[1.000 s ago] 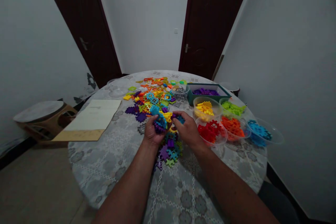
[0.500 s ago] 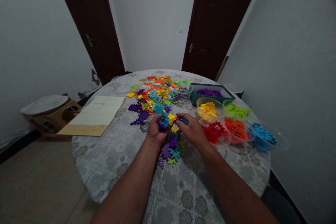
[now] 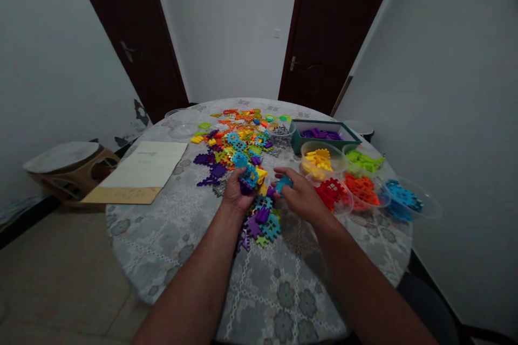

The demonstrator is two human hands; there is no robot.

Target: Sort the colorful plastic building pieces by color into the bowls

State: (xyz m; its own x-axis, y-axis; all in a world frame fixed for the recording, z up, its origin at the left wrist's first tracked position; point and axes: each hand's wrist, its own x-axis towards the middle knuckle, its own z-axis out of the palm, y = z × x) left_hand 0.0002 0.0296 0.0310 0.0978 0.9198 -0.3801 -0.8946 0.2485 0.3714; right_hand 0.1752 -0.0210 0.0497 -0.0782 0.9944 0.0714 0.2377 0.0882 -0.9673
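My left hand (image 3: pixel 234 194) is closed around several toothed plastic building pieces (image 3: pixel 250 176), blue with purple and yellow among them. In my right hand (image 3: pixel 302 195) a blue gear-edged building piece (image 3: pixel 284 184) is held between the thumb and fingers, a short way right of the left hand. Beneath and in front of both hands lies a small heap of purple, blue and green pieces (image 3: pixel 262 221). Beyond the left hand spreads a larger mixed pile (image 3: pixel 243 137) in many colours. My left palm hides part of what it holds.
On the right stand clear tubs of yellow (image 3: pixel 318 160), red (image 3: pixel 332 194), orange (image 3: pixel 362 188), lime (image 3: pixel 364 160) and blue pieces (image 3: pixel 404 195). Behind them is a green box (image 3: pixel 298 143) with purple pieces. Paper sheets (image 3: pixel 141 168) lie at the left edge of the round table (image 3: pixel 162 248).
My right hand has drawn slightly away from the left, and the blue piece in it shows more fully. The left hand keeps its pieces. The view has tilted down a little.
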